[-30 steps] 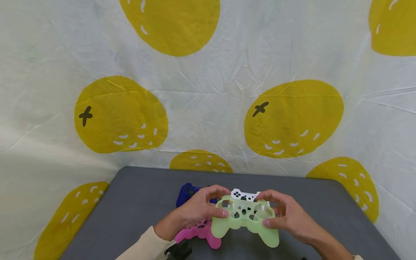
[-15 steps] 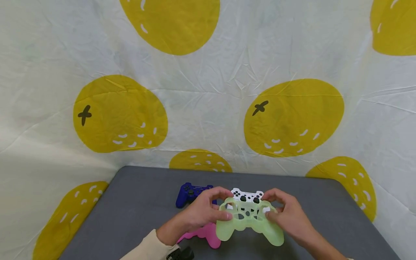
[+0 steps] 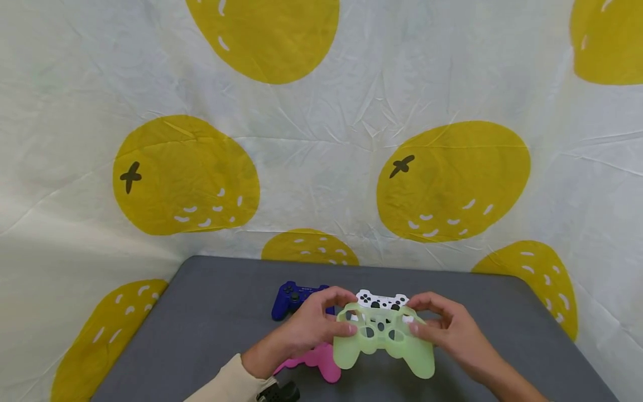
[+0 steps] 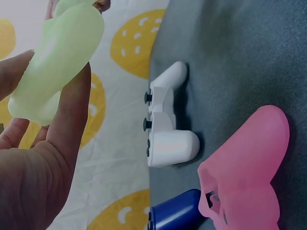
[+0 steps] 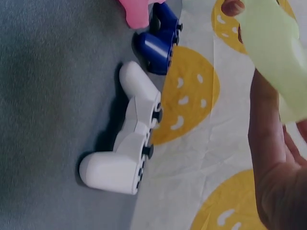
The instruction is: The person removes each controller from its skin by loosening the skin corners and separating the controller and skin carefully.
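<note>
A pale green silicone controller cover [image 3: 380, 340], with open holes through its face, is held up above the table. My left hand [image 3: 313, 322] pinches its left end between thumb and fingers. At the other end my right hand [image 3: 449, 332] grips it the same way. Behind the cover a white game controller [image 3: 383, 300] lies on the table, partly hidden in the head view; the left wrist view shows the whole white controller [image 4: 170, 120] apart from the cover. A pink controller cover [image 3: 321, 362] lies below my left hand, partly covered by the forearm.
A blue game controller [image 3: 293, 298] lies at the back, left of the white one, partly behind my left hand. The grey table [image 3: 226, 296] ends at a pale cloth [image 3: 316, 184] printed with yellow fruit. A black strap device [image 3: 278, 392] sits on my left wrist.
Both hands and the green cover have shifted slightly right, then a little back up and left. The cover hides more of the white controller than half a second ago. The other items stay put.
</note>
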The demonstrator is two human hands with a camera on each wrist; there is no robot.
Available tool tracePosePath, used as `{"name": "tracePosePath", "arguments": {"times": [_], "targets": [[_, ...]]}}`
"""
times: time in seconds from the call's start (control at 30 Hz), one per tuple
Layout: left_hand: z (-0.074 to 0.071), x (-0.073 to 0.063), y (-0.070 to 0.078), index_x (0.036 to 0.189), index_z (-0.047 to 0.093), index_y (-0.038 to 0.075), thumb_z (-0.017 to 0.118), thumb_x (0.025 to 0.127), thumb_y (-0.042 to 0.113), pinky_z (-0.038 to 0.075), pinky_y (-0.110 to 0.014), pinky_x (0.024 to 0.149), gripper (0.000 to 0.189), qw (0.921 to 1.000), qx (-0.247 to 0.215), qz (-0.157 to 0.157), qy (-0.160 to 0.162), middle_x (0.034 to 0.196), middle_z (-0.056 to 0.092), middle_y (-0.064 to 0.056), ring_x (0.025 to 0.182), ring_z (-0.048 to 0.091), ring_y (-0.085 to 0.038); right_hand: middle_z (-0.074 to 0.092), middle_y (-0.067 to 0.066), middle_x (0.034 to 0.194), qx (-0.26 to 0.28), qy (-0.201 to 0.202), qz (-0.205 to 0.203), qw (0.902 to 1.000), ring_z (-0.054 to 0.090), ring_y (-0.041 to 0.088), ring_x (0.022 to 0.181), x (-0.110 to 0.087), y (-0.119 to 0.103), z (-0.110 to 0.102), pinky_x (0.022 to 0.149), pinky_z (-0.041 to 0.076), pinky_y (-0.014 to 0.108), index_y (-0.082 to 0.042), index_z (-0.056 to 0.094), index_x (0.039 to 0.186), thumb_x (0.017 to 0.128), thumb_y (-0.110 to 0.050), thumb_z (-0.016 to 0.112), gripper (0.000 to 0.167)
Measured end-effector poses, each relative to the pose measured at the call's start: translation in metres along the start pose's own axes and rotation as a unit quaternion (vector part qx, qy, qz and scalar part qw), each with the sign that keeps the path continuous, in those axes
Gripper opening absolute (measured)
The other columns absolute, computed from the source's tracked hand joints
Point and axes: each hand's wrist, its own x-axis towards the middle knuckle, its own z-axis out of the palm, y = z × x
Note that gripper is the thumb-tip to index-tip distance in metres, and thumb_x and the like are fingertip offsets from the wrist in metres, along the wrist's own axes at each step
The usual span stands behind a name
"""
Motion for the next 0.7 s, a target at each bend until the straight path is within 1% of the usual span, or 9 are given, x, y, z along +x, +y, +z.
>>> {"name": "tracePosePath", "arguments": {"times": [0.1,0.17,0.23,0.3,0.4,0.53,0.7], "targets": [[0.0,0.002,-0.001,0.135,0.058,0.003,0.074,0.09,-0.005,0.062,-0.034,0.069,0.048,1.0,-0.005,-0.005,0.003,0.126,0.057,-0.019,0.088,0.074,-0.019,0.069,-0.009,0.118,0.033,-0.052,-0.031,0.9977,0.079,0.019,0.088,-0.001,0.002,-0.006,0.074,0.063,0.033,-0.004,0.059,0.129,0.098,0.004,0.064,0.032],[0.001,0.002,-0.002,0.135,0.058,0.002,0.074,0.09,-0.005,0.063,-0.035,0.07,0.048,0.9999,-0.005,-0.009,0.007,0.125,0.058,-0.017,0.088,0.074,-0.019,0.068,-0.009,0.121,0.047,-0.074,-0.042,0.9953,0.079,0.019,0.09,-0.002,0.004,-0.009,0.075,0.063,0.033,-0.001,0.058,0.13,0.096,0.007,0.064,0.035],[0.003,0.003,-0.004,0.135,0.058,0.001,0.074,0.089,-0.005,0.063,-0.036,0.07,0.049,0.9999,-0.006,-0.012,0.01,0.124,0.058,-0.016,0.087,0.073,-0.019,0.068,-0.009,0.121,0.05,-0.086,-0.046,0.994,0.078,0.018,0.091,-0.002,0.006,-0.012,0.075,0.064,0.034,0.002,0.057,0.13,0.094,0.008,0.066,0.037],[0.004,0.004,-0.006,0.136,0.058,0.001,0.075,0.089,-0.005,0.063,-0.037,0.069,0.05,0.9998,-0.004,-0.012,0.013,0.123,0.059,-0.014,0.087,0.073,-0.019,0.069,-0.009,0.12,0.044,-0.09,-0.045,0.9939,0.078,0.018,0.092,-0.003,0.008,-0.014,0.074,0.063,0.034,0.004,0.056,0.13,0.093,0.007,0.068,0.038],[0.005,0.006,-0.01,0.134,0.059,0.001,0.076,0.088,-0.004,0.063,-0.037,0.068,0.05,0.9999,-0.005,-0.009,0.013,0.123,0.059,-0.015,0.086,0.073,-0.019,0.069,-0.009,0.118,0.035,-0.09,-0.039,0.9946,0.078,0.017,0.092,-0.004,0.011,-0.017,0.074,0.063,0.034,0.004,0.056,0.129,0.093,0.006,0.069,0.039],[0.009,0.009,-0.015,0.133,0.059,0.001,0.076,0.088,-0.004,0.063,-0.035,0.068,0.049,0.9999,-0.005,-0.006,0.01,0.123,0.06,-0.015,0.086,0.073,-0.019,0.071,-0.006,0.119,0.041,-0.092,-0.032,0.9945,0.078,0.017,0.094,-0.005,0.016,-0.021,0.075,0.063,0.034,0.002,0.057,0.13,0.093,0.006,0.069,0.039],[0.014,0.011,-0.022,0.134,0.058,-0.002,0.075,0.088,-0.004,0.062,-0.033,0.069,0.05,0.9999,-0.011,-0.004,0.013,0.122,0.061,-0.013,0.088,0.073,-0.019,0.073,-0.006,0.116,0.04,-0.091,-0.03,0.9946,0.078,0.016,0.094,-0.007,0.023,-0.026,0.075,0.063,0.033,0.006,0.056,0.129,0.093,0.006,0.07,0.039]]}}
